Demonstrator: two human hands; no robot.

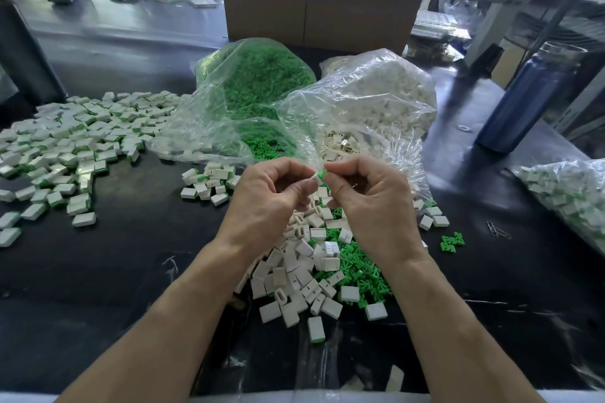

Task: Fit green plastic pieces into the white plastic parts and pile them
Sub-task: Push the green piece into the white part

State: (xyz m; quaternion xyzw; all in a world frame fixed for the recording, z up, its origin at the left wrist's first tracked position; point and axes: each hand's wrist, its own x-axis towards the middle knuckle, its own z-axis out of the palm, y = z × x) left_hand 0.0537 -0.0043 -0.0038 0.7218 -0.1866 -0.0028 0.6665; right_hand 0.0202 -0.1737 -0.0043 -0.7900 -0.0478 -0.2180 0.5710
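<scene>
Left hand (pixel 271 193) pinches a white part (pixel 313 177) against the green piece (pixel 321 174) pinched by the right hand (pixel 370 193).

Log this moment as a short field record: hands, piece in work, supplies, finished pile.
left hand: pinches a white plastic part
right hand: pinches a green plastic piece, meeting the white part
fit state: green piece not fully seated
loose stock: white parts and green pieces heaped under the hands
supply bags: green pieces bag, white parts bag, both open
finished pile: spread over table, far left
bottle: blue, upright, right side
</scene>
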